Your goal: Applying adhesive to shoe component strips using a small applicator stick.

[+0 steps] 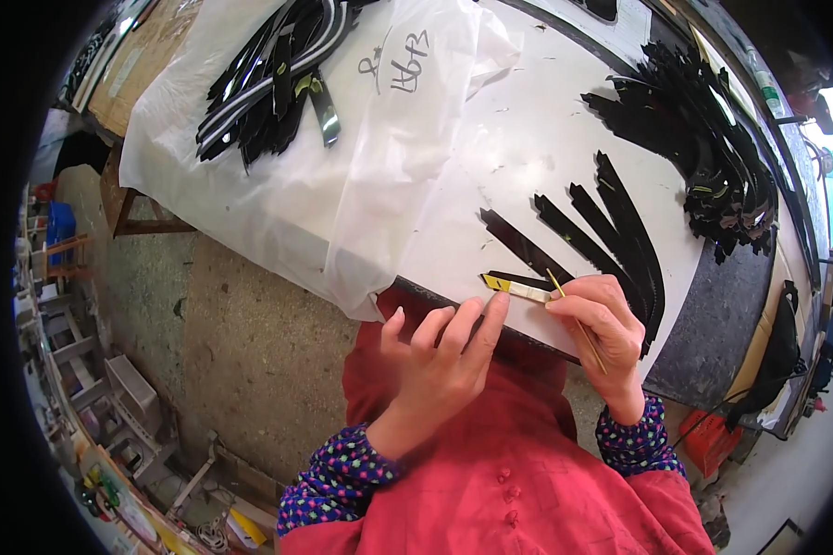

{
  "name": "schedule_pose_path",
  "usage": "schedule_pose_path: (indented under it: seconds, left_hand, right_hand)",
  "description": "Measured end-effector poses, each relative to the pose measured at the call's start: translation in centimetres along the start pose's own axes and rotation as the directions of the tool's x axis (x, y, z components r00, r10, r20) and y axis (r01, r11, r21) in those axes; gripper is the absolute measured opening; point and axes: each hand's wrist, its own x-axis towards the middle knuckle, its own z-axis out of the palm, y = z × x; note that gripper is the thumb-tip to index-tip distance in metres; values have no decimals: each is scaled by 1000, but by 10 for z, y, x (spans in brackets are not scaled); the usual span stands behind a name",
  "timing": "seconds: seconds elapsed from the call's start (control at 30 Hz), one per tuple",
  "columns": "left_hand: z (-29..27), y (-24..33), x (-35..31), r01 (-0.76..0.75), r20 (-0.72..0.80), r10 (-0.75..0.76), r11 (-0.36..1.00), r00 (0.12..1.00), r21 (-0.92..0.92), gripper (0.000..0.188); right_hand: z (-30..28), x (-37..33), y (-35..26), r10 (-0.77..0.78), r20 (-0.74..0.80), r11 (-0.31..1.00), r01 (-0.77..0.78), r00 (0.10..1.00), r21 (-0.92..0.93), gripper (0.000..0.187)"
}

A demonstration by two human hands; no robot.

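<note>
Between the thumb and fingers of my right hand (603, 322) is a thin yellowish stick (592, 346), tilted across the hand. By those fingertips, at the near table edge, lies a narrow piece with a yellow end and a pale, whitish length (526, 291). My left hand (442, 353) has its fingers stretched out, and the index fingertip is at the yellow end of that piece. I cannot tell whether it presses down. Several black strips (574, 236) with notched ends fan out just beyond my right hand, their near parts partly hidden by it.
A white-topped table (491, 139) bears a bundle of black and grey strips (278, 83) on translucent plastic sheeting (370, 185) at far left. A big pile of black strips (713, 148) lies at far right. A red crate (710, 440) stands low at right.
</note>
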Motion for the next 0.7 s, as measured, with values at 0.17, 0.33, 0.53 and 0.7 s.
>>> schedule_pose_path:
  seconds: [0.17, 0.33, 0.53, 0.7]
  left_hand:
    - [-1, 2, 3, -33, -1, 33, 998, 999, 55, 42]
    - [1, 4, 4, -7, 0, 7, 998, 1000, 61, 38]
    - [0, 5, 4, 5, -1, -5, 997, 1000, 76, 35]
    - [1, 6, 5, 25, -2, -25, 998, 1000, 61, 33]
  right_hand:
    - [3, 1, 0, -23, -3, 998, 23, 1000, -53, 28]
    - [4, 2, 0, 2, 5, 999, -2, 1000, -54, 25]
    - [5, 4, -2, 60, 25, 997, -59, 998, -49, 19]
    - [6, 5, -5, 102, 20, 994, -101, 995, -50, 18]
